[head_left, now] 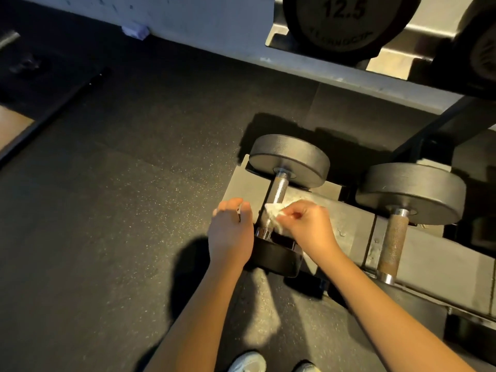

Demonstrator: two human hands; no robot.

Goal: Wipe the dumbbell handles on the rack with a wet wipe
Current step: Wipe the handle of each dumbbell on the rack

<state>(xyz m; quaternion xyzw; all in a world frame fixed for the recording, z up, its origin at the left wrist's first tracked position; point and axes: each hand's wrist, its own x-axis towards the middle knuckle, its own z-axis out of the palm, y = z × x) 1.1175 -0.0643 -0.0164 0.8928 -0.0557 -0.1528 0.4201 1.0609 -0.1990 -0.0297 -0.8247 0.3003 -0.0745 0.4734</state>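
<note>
Dumbbell handle (276, 194) — knurled steel, stiff, likely heavy; lies leftmost on the lower rack (349, 224). Your right hand (308, 226) pinches the wet wipe (273, 213) against it; your left hand (230, 232) sits beside its near end, grip unclear. Take hold mid-shaft — wipe wrapped round.

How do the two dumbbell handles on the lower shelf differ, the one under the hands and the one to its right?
The left handle is bright silver metal; the right handle is brown and looks rusty. The right hand pinches a wet wipe against the left handle; nothing touches the right handle. Both are textured bars lying at much the same angle.
</note>
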